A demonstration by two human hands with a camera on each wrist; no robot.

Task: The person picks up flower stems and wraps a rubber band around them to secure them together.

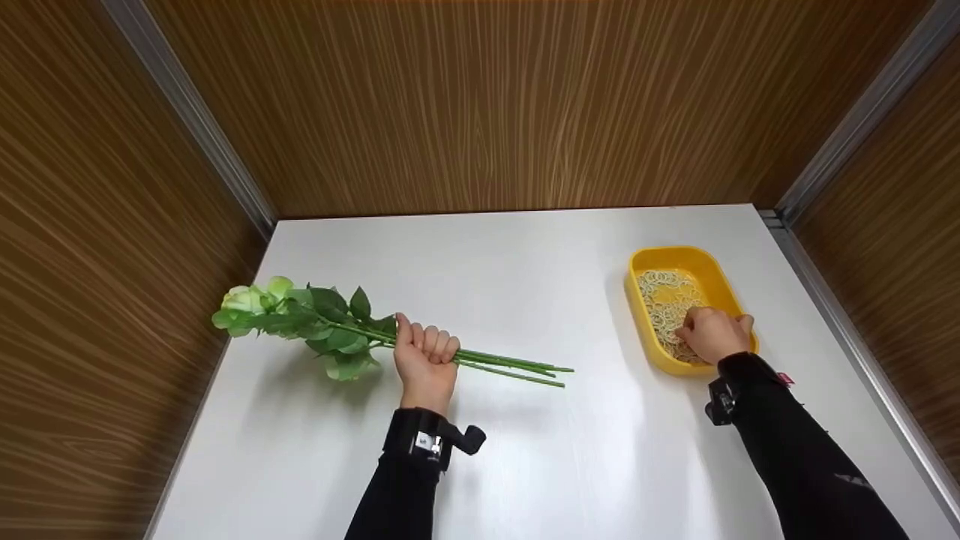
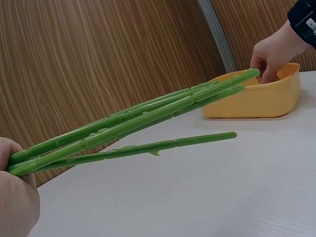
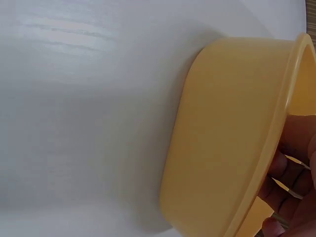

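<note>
In the head view my left hand (image 1: 426, 360) grips a bunch of roses (image 1: 330, 319) by the stems. Pale green-white blooms and leaves point left, and the bare stem ends (image 2: 148, 118) stick out to the right. The bunch is held above the white table. My right hand (image 1: 712, 334) reaches down into a yellow plastic box (image 1: 694, 259), over a layer of small pale rubber bands (image 1: 664, 296). In the right wrist view the fingers of the right hand (image 3: 296, 187) bend inside the rim. Their tips are hidden, so I cannot tell whether they pinch a band.
The white tabletop (image 1: 525, 262) lies under both arms. Brown wood-grain panels (image 1: 480, 105) stand behind it and at both sides, with metal strips at the corners. Box and bunch lie well apart, with bare tabletop between them.
</note>
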